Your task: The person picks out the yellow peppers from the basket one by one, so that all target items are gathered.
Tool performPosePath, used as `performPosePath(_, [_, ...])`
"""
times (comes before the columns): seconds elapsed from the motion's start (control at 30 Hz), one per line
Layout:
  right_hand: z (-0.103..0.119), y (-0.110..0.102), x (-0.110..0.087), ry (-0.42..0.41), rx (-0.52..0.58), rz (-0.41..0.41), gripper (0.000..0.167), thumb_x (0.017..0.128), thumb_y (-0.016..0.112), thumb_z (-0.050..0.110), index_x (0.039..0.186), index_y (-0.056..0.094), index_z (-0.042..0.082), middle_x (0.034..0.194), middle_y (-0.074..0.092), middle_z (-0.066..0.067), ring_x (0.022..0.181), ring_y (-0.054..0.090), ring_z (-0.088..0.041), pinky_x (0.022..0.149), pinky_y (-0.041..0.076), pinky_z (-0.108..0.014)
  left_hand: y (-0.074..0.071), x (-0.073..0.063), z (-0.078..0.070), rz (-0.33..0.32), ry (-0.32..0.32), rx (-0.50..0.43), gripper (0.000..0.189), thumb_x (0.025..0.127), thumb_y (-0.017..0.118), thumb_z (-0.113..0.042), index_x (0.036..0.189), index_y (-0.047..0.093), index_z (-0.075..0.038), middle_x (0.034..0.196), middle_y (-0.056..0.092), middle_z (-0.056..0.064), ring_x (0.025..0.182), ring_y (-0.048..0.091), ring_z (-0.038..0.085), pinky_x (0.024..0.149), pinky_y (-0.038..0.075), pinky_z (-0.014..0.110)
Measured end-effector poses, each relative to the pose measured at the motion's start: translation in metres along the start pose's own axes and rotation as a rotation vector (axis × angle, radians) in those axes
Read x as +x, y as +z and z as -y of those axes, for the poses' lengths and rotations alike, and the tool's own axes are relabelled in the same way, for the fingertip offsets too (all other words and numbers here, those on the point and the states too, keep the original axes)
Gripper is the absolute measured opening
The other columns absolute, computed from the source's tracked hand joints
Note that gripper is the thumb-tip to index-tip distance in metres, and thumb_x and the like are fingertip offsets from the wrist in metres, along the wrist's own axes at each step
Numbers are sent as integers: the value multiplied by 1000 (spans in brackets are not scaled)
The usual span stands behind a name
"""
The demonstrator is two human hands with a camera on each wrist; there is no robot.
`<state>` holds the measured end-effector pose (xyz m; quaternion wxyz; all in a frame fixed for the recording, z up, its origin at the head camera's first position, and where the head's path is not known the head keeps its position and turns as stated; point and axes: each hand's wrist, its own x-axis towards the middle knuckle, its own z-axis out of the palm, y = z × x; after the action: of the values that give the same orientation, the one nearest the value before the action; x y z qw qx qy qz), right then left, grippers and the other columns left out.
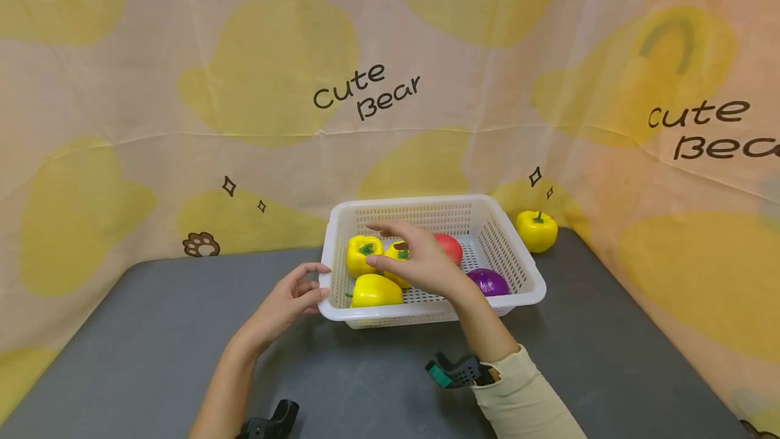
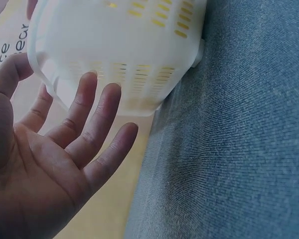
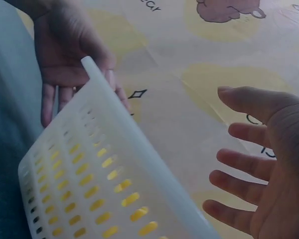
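The left hand [image 1: 295, 300] sits at the left rim of the white basket [image 1: 396, 316], fingers loosely bent and spread. The right hand [image 1: 420, 259], forearm slanting in from near right, arches leftward above the basket, thumb and fingers spread apart over yellow peppers [image 1: 376, 291] on its left. A purple vegetable [image 1: 490, 282] lies near right inside.

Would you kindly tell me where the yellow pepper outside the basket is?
In the head view, the pepper sits beside the right end of the white basket, near the far right corner of the table.
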<state>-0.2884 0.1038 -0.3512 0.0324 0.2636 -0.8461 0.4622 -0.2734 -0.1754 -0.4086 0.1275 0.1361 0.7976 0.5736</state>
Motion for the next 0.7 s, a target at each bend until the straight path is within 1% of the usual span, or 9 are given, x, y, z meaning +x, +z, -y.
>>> performPosePath(0.2, [-7, 11, 2, 12, 2, 37, 56, 88, 76, 36, 140, 59, 24, 145, 59, 1, 132, 53, -32, 106, 48, -54, 0, 0, 0, -2, -4, 4, 49, 100, 63, -25, 140, 42, -5, 124, 67, 24, 100, 69, 21, 93, 58, 43])
performPosePath(0.3, [-10, 16, 4, 26, -4, 73, 57, 88, 76, 37, 140, 59, 21, 146, 58, 0, 134, 53, -33, 107, 48, -55, 0, 0, 0, -3, -3, 4, 50, 100, 63, -25, 140, 42, -5, 125, 67, 24, 101, 70, 21, 93, 58, 43])
performPosePath(0.4, [-13, 21, 4, 20, -29, 117, 57, 90, 74, 36, 140, 58, 15, 145, 59, -2, 131, 56, -34, 107, 47, -56, 0, 0, 0, 0, 3, 1, 50, 100, 63, -25, 140, 42, -5, 124, 67, 25, 101, 69, 20, 94, 58, 44])
performPosePath(0.57, [-14, 24, 4, -12, -57, 172, 55, 90, 75, 33, 138, 59, 11, 143, 60, -6, 125, 59, -34, 107, 47, -55, -1, 0, 0, 7, 15, 1, 48, 100, 63, -24, 139, 43, -4, 122, 67, 24, 100, 69, 18, 94, 57, 45])
performPosePath(0.7, [-13, 25, 3, -26, -102, 207, 50, 91, 73, 33, 136, 62, 13, 141, 60, -5, 127, 57, -29, 109, 47, -51, -1, 0, 0, 14, 20, 0, 48, 100, 63, -24, 139, 43, -4, 122, 67, 24, 100, 69, 18, 94, 57, 45])
